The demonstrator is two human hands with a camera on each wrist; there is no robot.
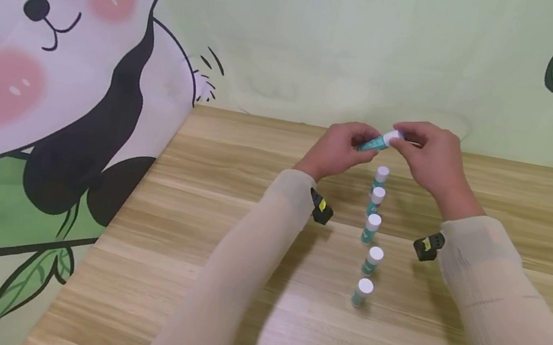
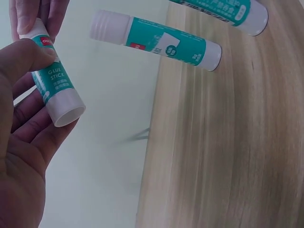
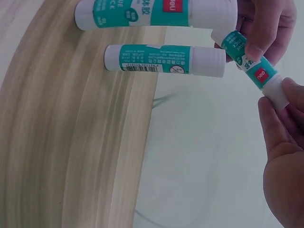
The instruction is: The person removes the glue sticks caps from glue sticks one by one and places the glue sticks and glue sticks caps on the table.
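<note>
Near the table's far edge, a teal glue stick with white ends (image 1: pixel 376 144) is held tilted above the table between both hands. My left hand (image 1: pixel 339 148) grips its teal body between thumb and fingers. On the other side, my right hand (image 1: pixel 435 159) pinches the white cap end with thumb and fingertips. The left wrist view shows "GLUE STICK" on the held stick's label (image 2: pixel 58 76) and its hollow white base. Below the hands, several similar glue sticks stand upright in a row running toward me, the farthest (image 1: pixel 380 178) just under the held one and the nearest (image 1: pixel 362 294) closest to me.
The wood-grain table (image 1: pixel 217 199) ends at a pale green backdrop (image 1: pixel 331 41). A large printed panda (image 1: pixel 122 79) covers the backdrop at left. Small black devices (image 1: pixel 322 209) sit at both sleeve cuffs, and the forearms flank the row.
</note>
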